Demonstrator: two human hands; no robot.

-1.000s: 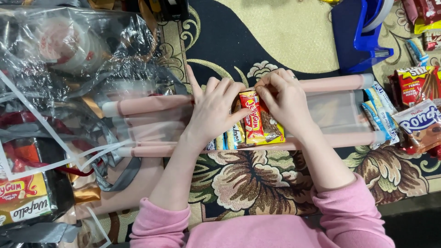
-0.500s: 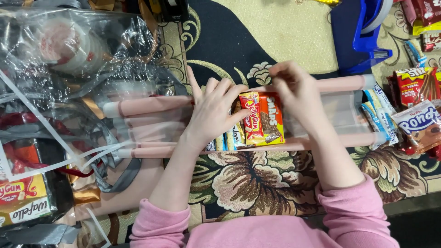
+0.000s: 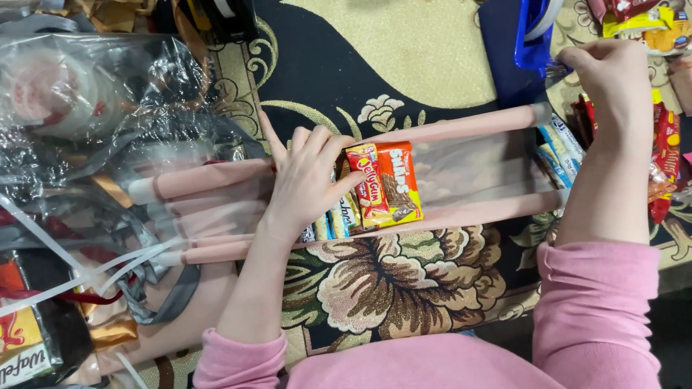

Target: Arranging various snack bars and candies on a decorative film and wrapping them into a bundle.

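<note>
Right hand (image 3: 613, 72) had left the snack packs (image 3: 382, 184) for the blue tape dispenser (image 3: 533, 32), pinching there, while the flat, released left hand (image 3: 306, 180) pressed those light, crinkly, slippery packs.

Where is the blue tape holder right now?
The blue tape holder sits at the top right of the head view, just left of the right hand.

I am looking down at a dark floral carpet (image 3: 389, 288) lying under everything. Left of its big flower, crumpled clear plastic bags (image 3: 94, 108) are piling up, with grey ribbon (image 3: 155, 302) trailing below them. Far right of the flower, loose red and yellow snack packets (image 3: 667, 144) are lying.
</note>
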